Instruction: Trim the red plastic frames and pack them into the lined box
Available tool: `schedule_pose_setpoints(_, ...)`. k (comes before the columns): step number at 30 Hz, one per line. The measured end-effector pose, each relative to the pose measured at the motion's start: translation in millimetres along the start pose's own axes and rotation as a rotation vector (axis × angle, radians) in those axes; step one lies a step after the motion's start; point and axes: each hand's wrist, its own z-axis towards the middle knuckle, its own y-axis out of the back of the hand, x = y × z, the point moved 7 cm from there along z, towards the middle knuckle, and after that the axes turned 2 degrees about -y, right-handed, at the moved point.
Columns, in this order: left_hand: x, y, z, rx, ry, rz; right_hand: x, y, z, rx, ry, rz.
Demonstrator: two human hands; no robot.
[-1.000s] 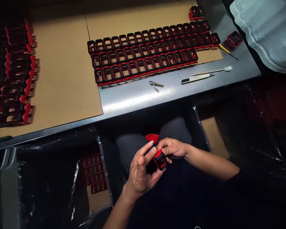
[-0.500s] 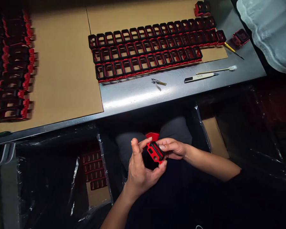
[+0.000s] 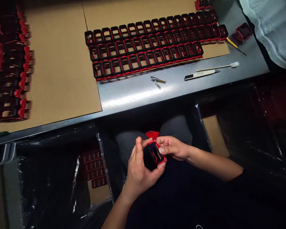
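Note:
Both of my hands hold one small red and black plastic frame (image 3: 155, 155) over my lap, below the table's edge. My left hand (image 3: 140, 170) cups it from below, thumb and fingers around its sides. My right hand (image 3: 173, 147) pinches its upper right end. The frame's open side faces up toward me. A second red piece (image 3: 152, 134) lies on my lap just behind the hands.
On the metal table (image 3: 138, 95), three rows of the same frames (image 3: 147, 47) stand on cardboard. More frames (image 3: 10, 63) lie at the far left. Tweezers (image 3: 158, 80), a knife (image 3: 200, 74) and a swab (image 3: 219, 66) lie near the edge. A plastic-lined box with frames (image 3: 94, 168) stands at lower left.
The frame has been turned in my hands: first end-on, then its red face up, now its open black side up. The view has shifted slightly.

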Motion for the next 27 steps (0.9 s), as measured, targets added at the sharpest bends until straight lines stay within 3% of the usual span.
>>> schedule_pose_setpoints(5, 2.1, -6.1, 1.4, 0.088, 0.03, -0.006, 11.5, -5.7, -4.4, -0.088, 0.01, -0.169)
schedule_pose_setpoints(9, 7.2, -4.1, 0.0, 0.079, 0.119, -0.06, 14.2, -4.1, -5.8, -0.104, -0.015, -0.279)
schedule_pose_setpoints(12, 6.4, -2.3, -0.9, 0.07, 0.147, -0.059, 33.3, 0.8, -7.1, -0.133, 0.093, -0.462)
schedule_pose_setpoints(14, 5.1, -1.2, -1.5, 0.063, 0.157, -0.02, 68.3, 7.4, -10.1, -0.277, 0.305, -0.721)
schedule_pose_setpoints(17, 4.6, 2.4, -3.3, 0.017, 0.179, 0.061, 138.8, 10.4, -20.5, -0.679, 0.733, -1.219)
schedule_pose_setpoints(19, 5.2, 4.5, -4.7, -0.012, 0.205, 0.094, 174.1, 9.2, -18.8, -0.91, 0.9, -1.483)
schedule_pose_setpoints(22, 4.3, 5.6, -5.1, -0.021, 0.214, 0.098, 203.0, 16.0, 1.4, -1.065, 0.893, -1.709)
schedule_pose_setpoints(27, -3.5, 9.3, -2.1, -0.074, 0.113, 0.079, 213.9, 28.3, 24.2, -1.142, 0.842, -1.772)
